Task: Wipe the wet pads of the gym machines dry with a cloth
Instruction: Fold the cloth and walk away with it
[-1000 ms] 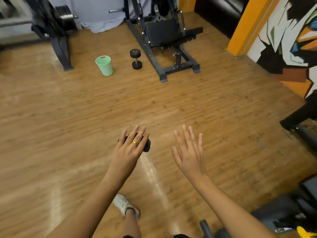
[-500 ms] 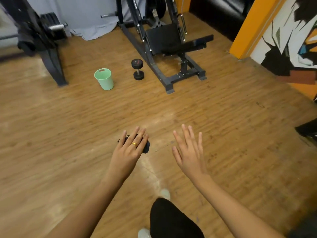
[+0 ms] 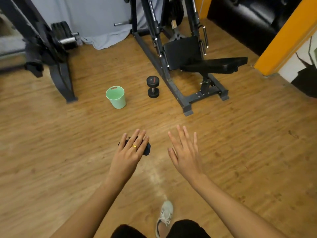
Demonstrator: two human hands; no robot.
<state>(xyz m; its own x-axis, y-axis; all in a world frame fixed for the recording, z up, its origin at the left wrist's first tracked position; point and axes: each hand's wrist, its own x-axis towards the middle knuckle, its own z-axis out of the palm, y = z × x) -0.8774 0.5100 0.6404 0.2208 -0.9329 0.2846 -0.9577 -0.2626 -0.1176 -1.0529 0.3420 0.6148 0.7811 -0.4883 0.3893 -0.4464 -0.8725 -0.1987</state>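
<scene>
A head-worn camera looks forward and down at the floor (image 3: 240,152); left hand (image 3: 130,152) and right hand (image 3: 186,152) near, toward 6 o'clock; gym machine (image 3: 181,54) farther off, perhaps 1 o'clock.

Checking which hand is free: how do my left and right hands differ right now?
The left hand holds a dark cloth under its fingers; the right hand holds nothing. The left wears a gold ring; the right shows none. The right's fingers spread wider than the left's. Both reach forward, backs up.

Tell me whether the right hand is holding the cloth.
No, the right hand is empty, fingers spread; the dark cloth sits under the left hand.
</scene>
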